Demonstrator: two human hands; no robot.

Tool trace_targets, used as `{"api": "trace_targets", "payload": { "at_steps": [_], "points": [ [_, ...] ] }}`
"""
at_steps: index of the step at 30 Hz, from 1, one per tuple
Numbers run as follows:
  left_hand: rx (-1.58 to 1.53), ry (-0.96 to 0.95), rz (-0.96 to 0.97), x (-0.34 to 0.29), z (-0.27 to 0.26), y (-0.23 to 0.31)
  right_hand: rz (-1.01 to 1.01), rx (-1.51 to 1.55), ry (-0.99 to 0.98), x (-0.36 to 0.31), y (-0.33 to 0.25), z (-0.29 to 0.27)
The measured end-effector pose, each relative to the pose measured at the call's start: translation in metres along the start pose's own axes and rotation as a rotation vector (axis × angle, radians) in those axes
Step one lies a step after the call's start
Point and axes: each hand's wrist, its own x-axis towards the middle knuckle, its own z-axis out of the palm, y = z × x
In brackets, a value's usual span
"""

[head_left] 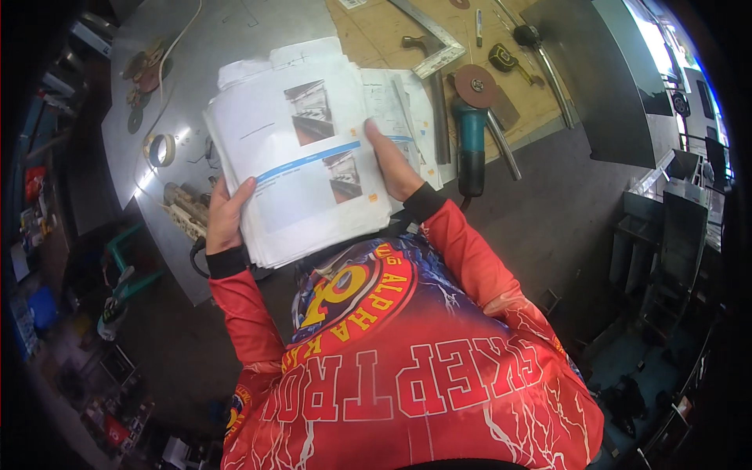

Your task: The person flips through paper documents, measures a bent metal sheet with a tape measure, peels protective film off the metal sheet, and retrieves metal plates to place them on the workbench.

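Note:
A thick stack of white printed papers [270, 215], with photos and a blue stripe on the top sheet, is held between my two hands at the table's near edge. My left hand [225, 218] grips its left side, thumb on top and fingers underneath. On the right side my right hand [395, 168] closes around the edge, its thumb lying on the top sheet and its other fingers mostly hidden. More loose sheets [423, 129] lie partly under the stack, to the right of it.
Right of the papers lie an angle grinder [471, 137] with a reddish disc, a hammer [440, 117], a steel square [442, 59], a tape measure [503, 57] and a marker [479, 27]. A tape roll [160, 150], a cable [162, 78] and discs [135, 120] are on the left.

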Motion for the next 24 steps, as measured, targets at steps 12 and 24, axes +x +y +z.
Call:
{"api": "trace_targets", "payload": {
  "at_steps": [12,24],
  "points": [
    [-0.086,0.041,-0.076,0.013,-0.024,-0.040,0.120,0.038,-0.023,0.013,0.021,0.000],
    [0.085,-0.001,0.038,0.029,-0.010,-0.055,-0.300,-0.692,0.385,0.010,0.078,-0.039]
  ]
}}
